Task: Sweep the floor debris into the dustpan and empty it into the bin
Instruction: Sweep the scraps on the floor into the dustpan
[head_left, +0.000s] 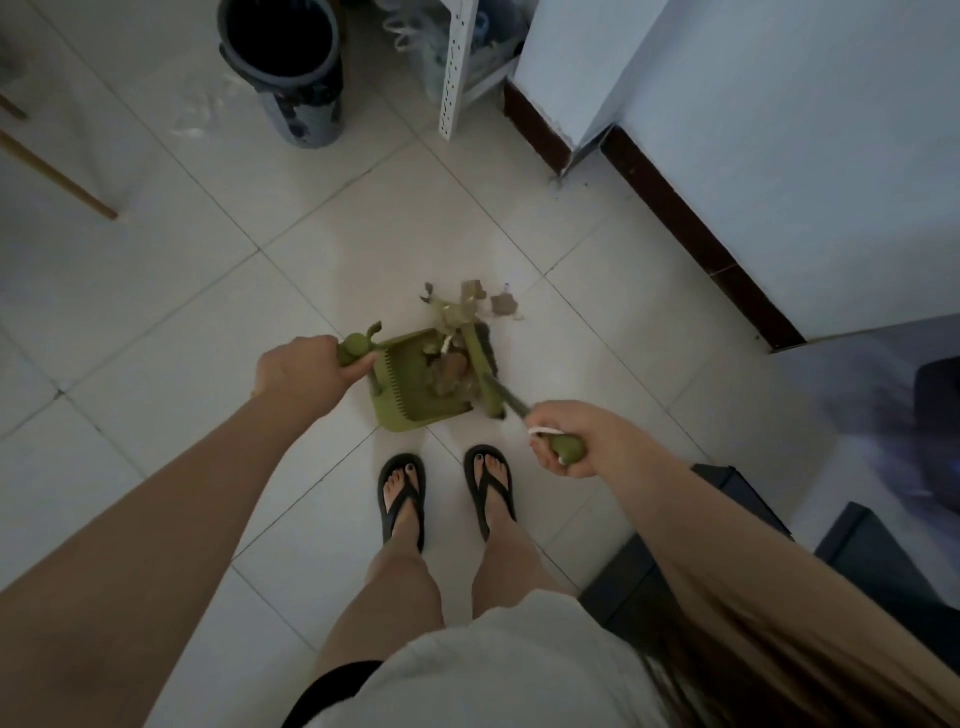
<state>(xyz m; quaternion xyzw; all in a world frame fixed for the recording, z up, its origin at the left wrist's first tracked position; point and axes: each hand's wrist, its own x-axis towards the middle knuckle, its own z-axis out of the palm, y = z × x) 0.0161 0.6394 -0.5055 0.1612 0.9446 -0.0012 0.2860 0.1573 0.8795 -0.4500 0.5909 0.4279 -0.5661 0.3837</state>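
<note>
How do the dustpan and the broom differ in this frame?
The dustpan rests on the floor, holding debris; the broom leans, its head at the pan's mouth. The left hand grips the dustpan's handle; the right hand grips the broom's. Both are olive green.

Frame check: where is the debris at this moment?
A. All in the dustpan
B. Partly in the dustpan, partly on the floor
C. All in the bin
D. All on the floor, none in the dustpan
B: some debris lies in the dustpan, and more sits on the floor just past its lip.
</note>
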